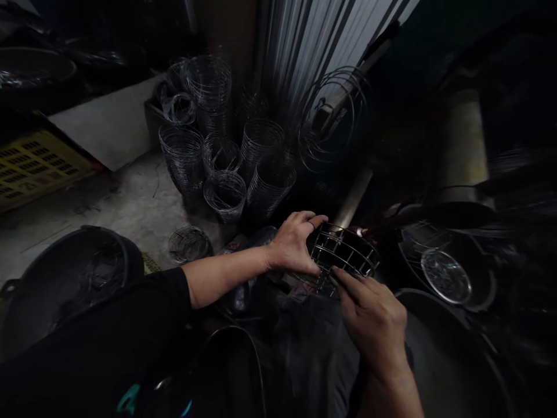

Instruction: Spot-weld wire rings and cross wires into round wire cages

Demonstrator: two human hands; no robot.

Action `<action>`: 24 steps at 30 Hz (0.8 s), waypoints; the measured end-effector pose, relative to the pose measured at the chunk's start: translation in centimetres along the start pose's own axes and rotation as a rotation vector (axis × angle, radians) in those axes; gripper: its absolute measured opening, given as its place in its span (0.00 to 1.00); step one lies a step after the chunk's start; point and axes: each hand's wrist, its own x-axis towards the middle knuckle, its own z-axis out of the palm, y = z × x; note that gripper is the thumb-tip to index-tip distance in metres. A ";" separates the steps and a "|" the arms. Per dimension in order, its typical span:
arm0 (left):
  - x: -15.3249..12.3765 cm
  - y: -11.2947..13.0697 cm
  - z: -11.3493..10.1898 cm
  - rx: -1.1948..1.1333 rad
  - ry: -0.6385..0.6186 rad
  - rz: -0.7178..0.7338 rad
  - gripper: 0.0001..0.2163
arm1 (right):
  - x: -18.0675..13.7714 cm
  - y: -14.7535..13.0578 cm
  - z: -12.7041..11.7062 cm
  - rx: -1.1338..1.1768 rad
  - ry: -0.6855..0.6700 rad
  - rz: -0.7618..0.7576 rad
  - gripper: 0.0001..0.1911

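Note:
A round wire basket (348, 249) with a grid of crossing wires sits in front of me, at the end of a pale metal bar (354, 200). My left hand (298, 244) grips its left side, thumb low and fingers over the upper rim. The near edge of the basket is between the fingers of my right hand (372, 307), with the fingertips pressed on the wire. A small bright orange spot shows at the basket's far rim beside the bar. Dim light hides the basket's lower part.
Several stacks of wire rings (224, 194) stand on the floor ahead. A loose wire coil (333, 119) hangs by a bar. Black tubs stand at left (134, 261) and right (491, 278), the right one holding a round wire piece (446, 276). A yellow crate (39, 165) lies far left.

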 end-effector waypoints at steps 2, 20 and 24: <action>0.8 0.0 0.0 -0.012 -0.015 -0.024 0.48 | 0.6 0.8 0.1 0.006 0.013 -0.008 0.14; 4.9 -0.6 0.6 0.055 -0.069 -0.120 0.46 | 3.8 4.2 1.4 0.123 0.095 0.096 0.14; 5.8 -0.5 0.6 0.081 -0.077 -0.129 0.45 | 4.0 4.5 1.4 0.250 0.096 0.192 0.13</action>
